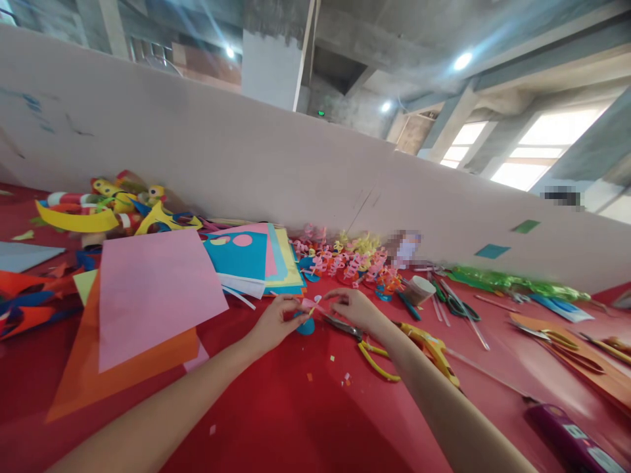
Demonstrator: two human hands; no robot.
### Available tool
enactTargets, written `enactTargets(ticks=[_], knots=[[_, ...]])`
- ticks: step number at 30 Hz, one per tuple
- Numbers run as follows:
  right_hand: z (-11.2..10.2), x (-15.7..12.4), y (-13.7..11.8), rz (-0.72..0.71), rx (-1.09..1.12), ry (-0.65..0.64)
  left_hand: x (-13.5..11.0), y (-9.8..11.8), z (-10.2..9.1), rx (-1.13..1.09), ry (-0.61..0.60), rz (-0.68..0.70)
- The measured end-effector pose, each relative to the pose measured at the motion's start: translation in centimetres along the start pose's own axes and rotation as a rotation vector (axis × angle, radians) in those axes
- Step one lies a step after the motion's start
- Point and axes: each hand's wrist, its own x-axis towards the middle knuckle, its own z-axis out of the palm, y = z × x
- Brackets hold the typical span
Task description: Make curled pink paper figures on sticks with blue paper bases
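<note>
My left hand [279,323] pinches a small paper piece with pink and yellow parts, its thumb and forefinger closed. A blue paper disc [306,326] shows just beneath those fingertips; I cannot tell whether it is joined to the piece. From the left fingers a narrow pink paper strip [310,303] reaches toward my right hand [352,307], whose curled fingers appear closed on its other end. Below the right hand lie scissors [375,360] with yellow handles, their blades pointing toward the left hand. A yellow glue gun [428,347] lies beside the right forearm, partly behind it.
Colored paper sheets [160,295] are stacked at left, near yellow paper figures [116,194]. Curled pink paper crafts [352,259] stand along the white partition [221,151]. A paper cup [420,289], green-handled scissors [456,303] and a purple device [566,430] lie right. Paper scraps dot the red table [276,420].
</note>
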Motion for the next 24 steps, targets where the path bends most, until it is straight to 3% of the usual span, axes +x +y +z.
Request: enactTargets(ticks=[8,15,19,24], knots=[[-0.5,-2.5,-0.1,-0.017,-0.107,-0.037,0.1,0.0,-0.2,-0.006,-0.006,-0.011],[-0.5,-3.9,-1.7,-0.076,-0.232,-0.019,0.2,0.5,-0.2,-0.119,-0.044,-0.028],[-0.3,-3.1,-1.5,-0.154,-0.352,0.038,0.2,0.6,-0.3,-0.103,-0.04,-0.009],[-0.2,-0.3,-0.2,-0.283,-0.268,0.095,0.1,0.4,-0.3,-0.096,-0.039,0.019]])
